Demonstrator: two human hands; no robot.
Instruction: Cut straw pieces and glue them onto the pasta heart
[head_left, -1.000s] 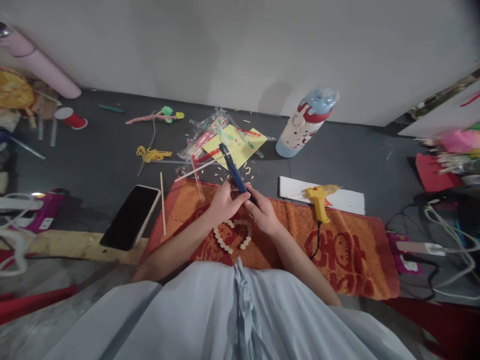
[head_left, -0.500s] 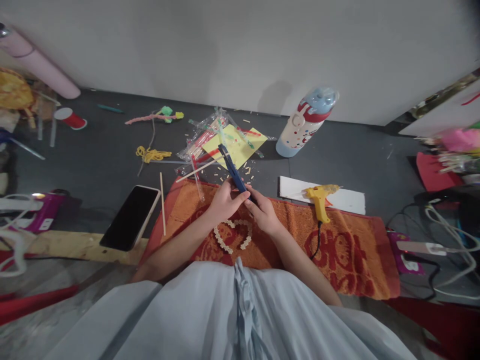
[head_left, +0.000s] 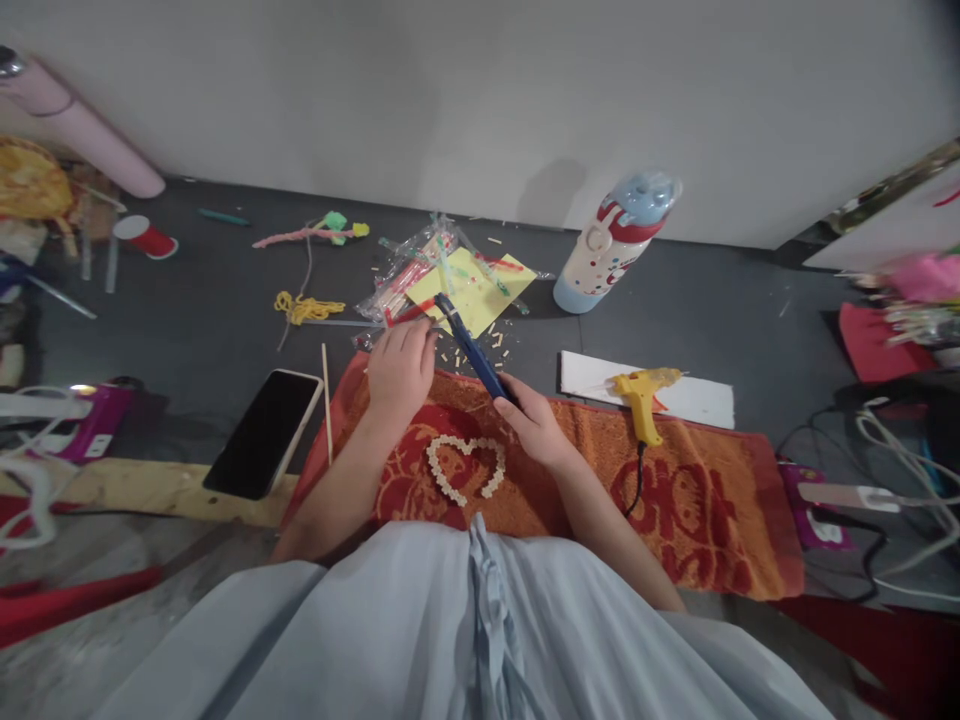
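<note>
In the head view, my right hand (head_left: 534,422) is closed around a dark blue utility knife (head_left: 477,352), whose far end points up and left over a yellow paper sheet (head_left: 487,290). My left hand (head_left: 403,372) is at the towel's far edge, fingers curled down over a thin wooden stick (head_left: 439,322). Only a short end of that stick shows; its grip is mostly hidden by the hand. Between my forearms, an open heart outline of small pale wooden pieces (head_left: 444,481) lies on the orange towel (head_left: 585,480). More tiny cut pieces (head_left: 497,341) are scattered beyond the towel.
Right of centre, a yellow glue gun (head_left: 641,398) rests on a white strip (head_left: 709,402). A patterned bottle (head_left: 600,255) stands behind. Leftward are a phone (head_left: 262,435), another wooden stick (head_left: 327,400), yellow yarn (head_left: 304,308) and a red thread spool (head_left: 154,238). Plastic packaging (head_left: 397,280) lies beside the paper.
My left hand has let go of the blue utility knife and moved left and forward onto the wooden stick. My right hand keeps the knife, and the wooden heart is now fully uncovered.
</note>
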